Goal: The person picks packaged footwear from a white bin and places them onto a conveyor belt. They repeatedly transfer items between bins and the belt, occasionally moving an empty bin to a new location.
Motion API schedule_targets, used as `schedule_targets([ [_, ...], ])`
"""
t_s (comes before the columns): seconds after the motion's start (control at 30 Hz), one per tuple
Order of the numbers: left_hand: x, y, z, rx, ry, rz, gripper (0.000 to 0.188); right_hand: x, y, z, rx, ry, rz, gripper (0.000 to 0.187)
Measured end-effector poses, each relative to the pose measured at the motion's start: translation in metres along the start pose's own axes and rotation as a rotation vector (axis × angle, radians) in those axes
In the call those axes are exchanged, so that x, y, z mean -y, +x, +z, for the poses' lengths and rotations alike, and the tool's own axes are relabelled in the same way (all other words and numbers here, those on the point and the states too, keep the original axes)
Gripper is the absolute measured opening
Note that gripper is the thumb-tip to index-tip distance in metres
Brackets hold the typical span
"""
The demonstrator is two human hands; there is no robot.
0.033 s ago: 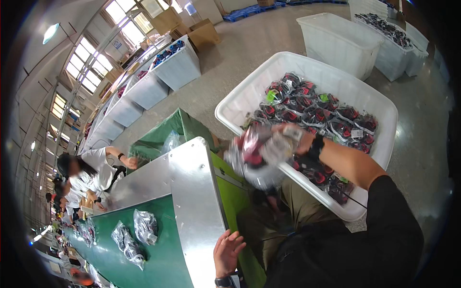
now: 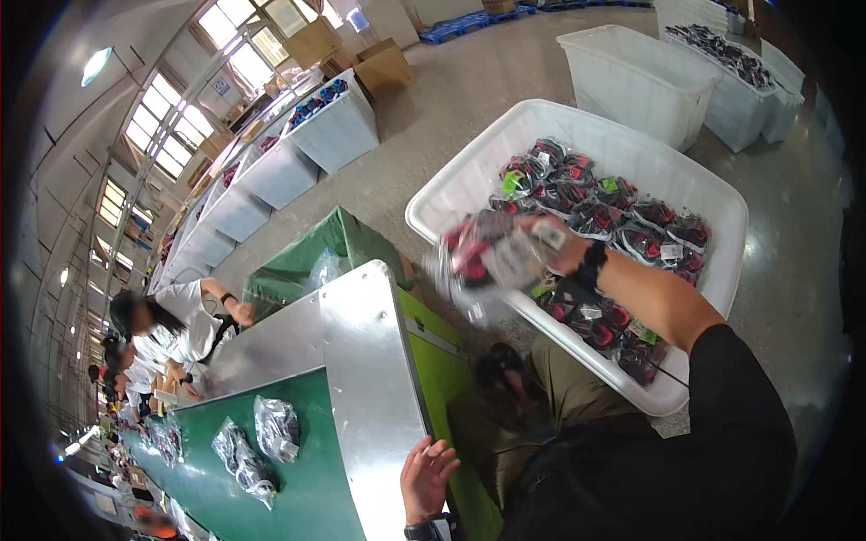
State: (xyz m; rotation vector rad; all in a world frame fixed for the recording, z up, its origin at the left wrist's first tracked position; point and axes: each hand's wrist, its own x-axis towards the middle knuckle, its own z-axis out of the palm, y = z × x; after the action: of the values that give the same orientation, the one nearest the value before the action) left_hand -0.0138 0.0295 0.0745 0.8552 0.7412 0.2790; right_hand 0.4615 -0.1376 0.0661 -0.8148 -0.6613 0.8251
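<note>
My right hand (image 2: 563, 247) grips a clear plastic bag of red-and-dark shoes (image 2: 476, 260), blurred by motion, over the near left rim of a white bin (image 2: 719, 200). Several more bagged black-and-red shoes (image 2: 591, 216) lie inside that bin, a few with green tags. My left hand (image 2: 428, 476) is open and empty, its fingers a little apart, by the metal edge of the conveyor table (image 2: 368, 361). On the green belt (image 2: 311, 491) lie bagged grey shoes (image 2: 276, 427) and another clear bag of shoes (image 2: 242, 460).
A green cloth-lined container (image 2: 307, 243) stands beyond the table's end. Across the belt a person in a white shirt (image 2: 185, 316) works, others farther along. White bins with shoes (image 2: 336, 126) line the left. A large white tub (image 2: 631, 86) stands beyond my bin.
The shoe bag in my right hand has risen slightly and shifted toward the bin. My left hand has barely moved. The person across the belt has moved an arm slightly.
</note>
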Motion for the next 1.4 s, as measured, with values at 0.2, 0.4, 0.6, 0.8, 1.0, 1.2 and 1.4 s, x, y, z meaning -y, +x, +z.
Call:
schedule_targets([
  [0.2, -0.008, -0.02, -0.03, -0.154, -0.006, 0.133, 0.041, 0.01, 0.048, -0.095, -0.835, -0.349, 0.225, 0.048],
  [0.4, -0.006, -0.033, -0.056, -0.241, -0.029, 0.133, 0.04, -0.056, -0.008, -0.094, -0.616, -0.4, 0.409, 0.036],
  [0.6, -0.02, -0.031, -0.074, -0.243, -0.003, 0.151, 0.042, -0.079, -0.069, -0.042, -0.106, -1.084, 0.412, 0.046],
  [0.8, -0.061, -0.023, -0.094, -0.257, 0.269, 0.184, 0.038, -0.083, -0.114, -0.001, 0.138, -1.455, 0.212, 0.064],
  [1.0, -0.103, 0.001, -0.142, -0.421, 0.42, 0.268, 0.045, -0.08, -0.134, 0.024, 0.109, -1.473, 0.338, 0.07],
  [1.2, -0.151, 0.046, -0.224, -0.658, 0.611, 0.44, 0.051, -0.082, -0.134, 0.029, 0.053, -1.436, 0.352, 0.07],
  [1.4, -0.188, 0.083, -0.295, -0.957, 1.027, 0.54, 0.052, -0.09, -0.135, 0.026, 0.051, -1.487, 0.32, 0.073],
])
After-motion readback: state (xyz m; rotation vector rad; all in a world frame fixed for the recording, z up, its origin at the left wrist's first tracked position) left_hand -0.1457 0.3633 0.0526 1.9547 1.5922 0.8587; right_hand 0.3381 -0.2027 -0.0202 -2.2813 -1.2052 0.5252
